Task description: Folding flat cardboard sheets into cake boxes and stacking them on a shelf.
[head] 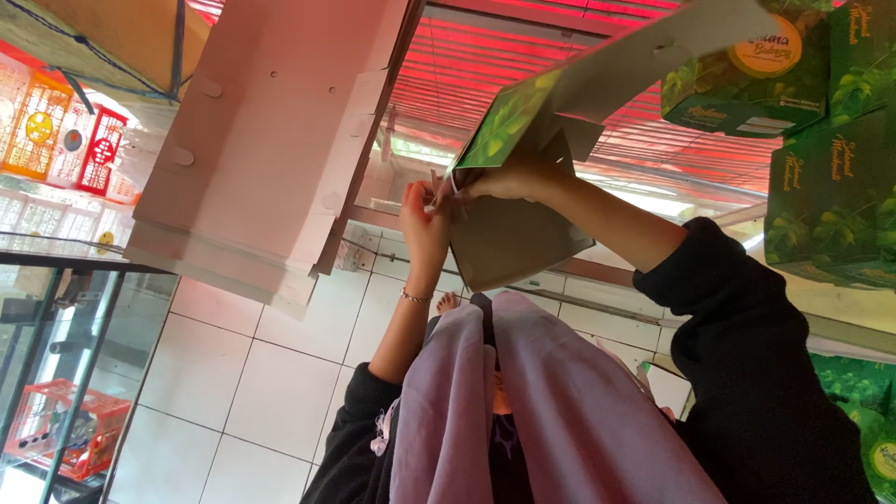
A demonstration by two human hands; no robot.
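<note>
I hold a partly folded cardboard box (511, 241), green with a leaf print outside and grey-brown inside, out in front of me. My left hand (423, 222), with a thin bracelet on the wrist, pinches a flap at the box's near edge. My right hand (502, 181), in a black sleeve, grips the same edge right beside it, so the fingers of both hands meet. A long pale flap (653, 56) of the box sticks out to the upper right. My lavender scarf (560, 401) hangs at the bottom of the view.
A stack of flat pale pink cardboard blanks (271, 140) stands at the left. Several made-up green boxes (821, 187) are piled at the right. A glass cabinet (56, 317) with a red basket (65, 425) sits far left on the white tiled floor (252, 373). A bare foot (448, 301) shows beyond the scarf.
</note>
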